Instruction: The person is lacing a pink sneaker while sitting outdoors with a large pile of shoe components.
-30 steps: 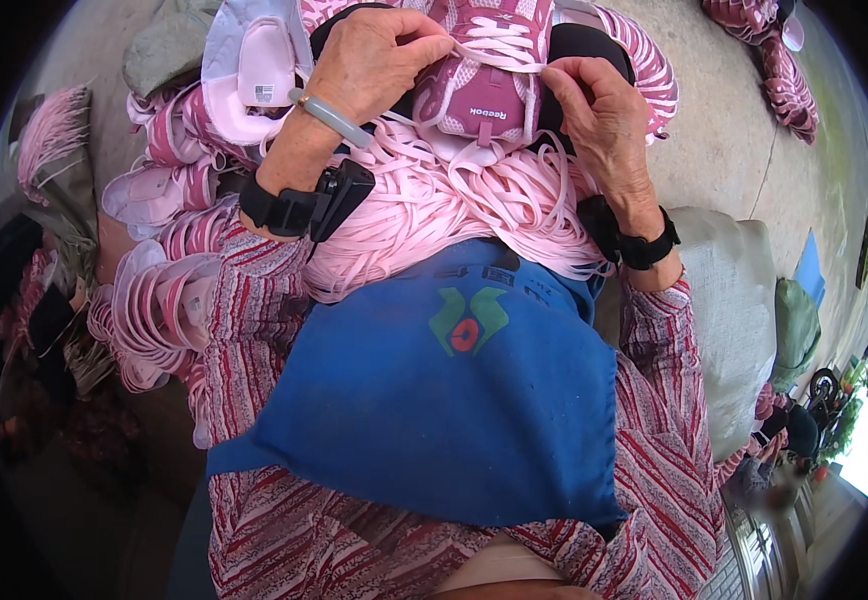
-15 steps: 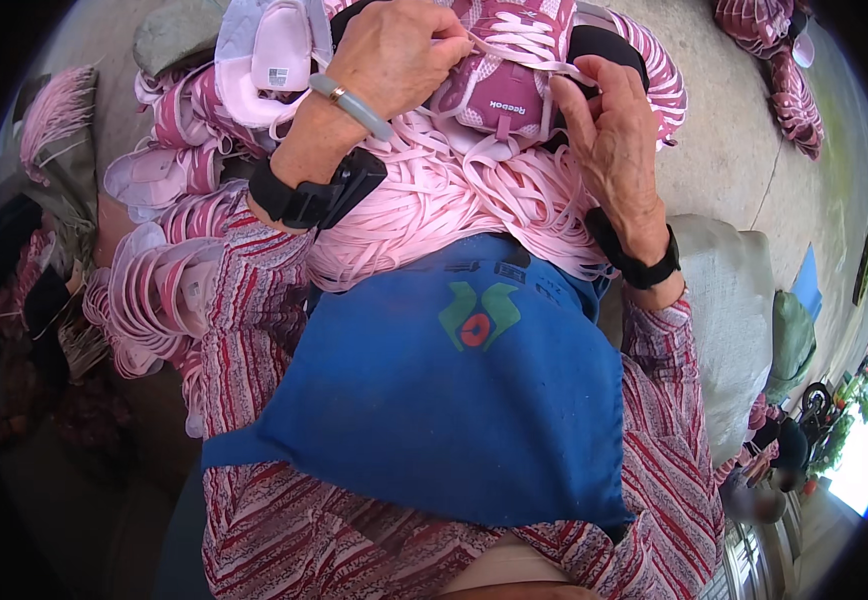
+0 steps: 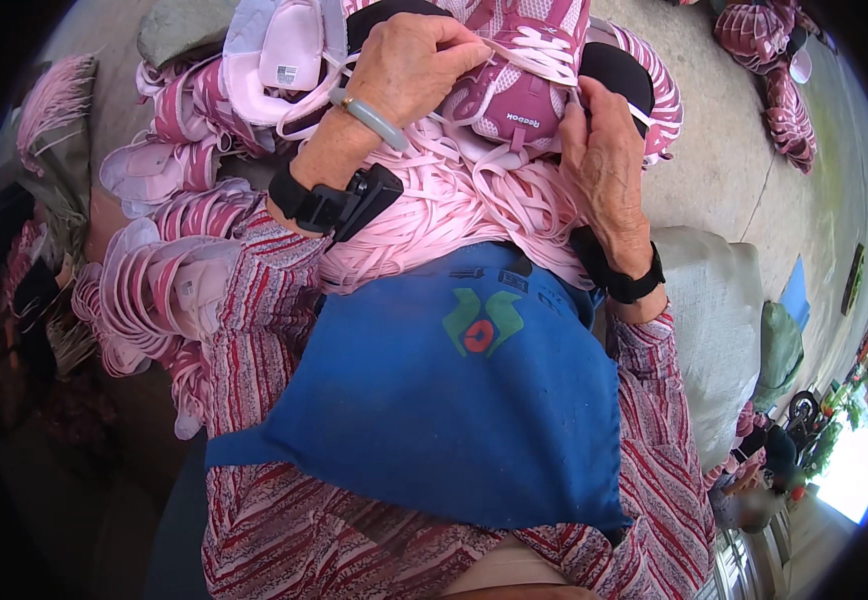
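Observation:
A mauve-and-pink shoe upper lies between my hands at the top of the view, its toe towards me. A pale pink shoelace is threaded across its eyelets. My left hand, with a pale bangle and black band on the wrist, pinches the lace at the upper's left side. At its right side, the thumb and fingers of my right hand are closed on the lace's other side; the end is mostly hidden by the fingers. A heap of loose pink shoelaces covers my lap below the upper.
Stacked pink shoe uppers stand along my left side, more near my left hand. A bunch of laces hangs far left. A whitish sack stands at my right. Further uppers lie on the concrete floor.
My left hand has shifted right and slightly down. My right hand has come a little left and lower, fingers closer together. The upper sits slightly further right, and the lace lies nearer to it.

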The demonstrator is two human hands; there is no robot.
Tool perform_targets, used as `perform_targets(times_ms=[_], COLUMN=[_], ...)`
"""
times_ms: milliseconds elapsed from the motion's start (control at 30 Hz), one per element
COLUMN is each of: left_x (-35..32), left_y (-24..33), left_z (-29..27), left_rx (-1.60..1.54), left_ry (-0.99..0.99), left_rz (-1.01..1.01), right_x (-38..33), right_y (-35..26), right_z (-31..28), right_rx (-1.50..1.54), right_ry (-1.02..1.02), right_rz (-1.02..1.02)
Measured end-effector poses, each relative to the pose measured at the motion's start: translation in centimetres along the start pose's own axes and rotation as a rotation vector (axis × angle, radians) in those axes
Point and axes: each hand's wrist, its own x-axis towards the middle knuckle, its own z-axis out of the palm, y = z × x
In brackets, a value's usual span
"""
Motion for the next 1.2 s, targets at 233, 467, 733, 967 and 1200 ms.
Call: perform_targets(times_ms=[233, 467, 733, 967, 1200], left_x=[-0.2, 0.0, 0.0, 0.0, -0.2], left_y=[0.7, 1.5, 1.5, 0.9, 0.8], left_z=[0.6, -0.8, -0.6, -0.7, 0.0], left_rx=[0.086, 0.21, -0.161, -0.149, -0.047], left_ry=[0.133, 0.066, 0.027, 0.052, 0.15], left_rz=[0.113, 0.467, 0.149, 0.098, 0.299], right_x=[0.2, 0.6, 1.1, 3.3, 4.7], right_y=[-1.1, 0.1, -1.5, -1.8, -3.5], right_z=[-0.2, 0.1, -1.4, -1.2, -2.5], right_rx=[-0.207, -0.01, -0.2, -0.677, -0.101], right_ry=[0.035, 0.061, -0.117, -0.083, -0.253], right_rz=[-0.061, -0.136, -0.152, -0.478, -0.318])
